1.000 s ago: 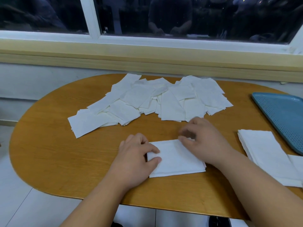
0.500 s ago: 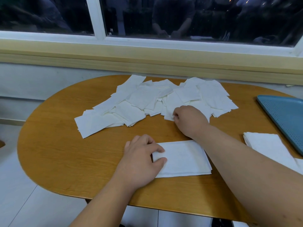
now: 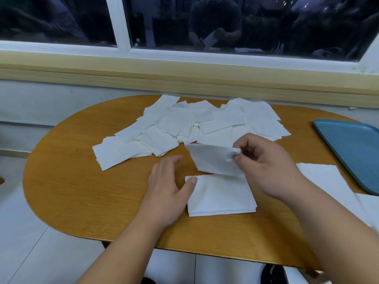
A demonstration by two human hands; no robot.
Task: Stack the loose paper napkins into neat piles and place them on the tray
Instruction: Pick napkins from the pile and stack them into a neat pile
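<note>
Earlier, half a second back, the right hand was out at the near edge of the loose napkins, fingers down among them. At this reading the right hand (image 3: 272, 167) had come back toward the body with one napkin (image 3: 215, 158) pinched at its right corner between thumb and fingertips. The sheet hung tilted in the air, just above the far edge of the small pile (image 3: 221, 195); contact with the pile could not be told.

The left hand (image 3: 168, 189) had changed as well. It had been pressing on the pile's left edge. Now only its thumb tip touched the pile's far-left corner, and the fingers were straight, close together and raised toward the sheet, holding nothing.

The loose napkins (image 3: 205, 124) lay heaped on the far side of the table (image 3: 82, 181), still many. A second pile (image 3: 326, 181) lay to the right, just beside the tray (image 3: 352, 148); neither pile was on the tray.

Judgement: one pick was done and laying and squaring that sheet came next. The task was at an early stage.
</note>
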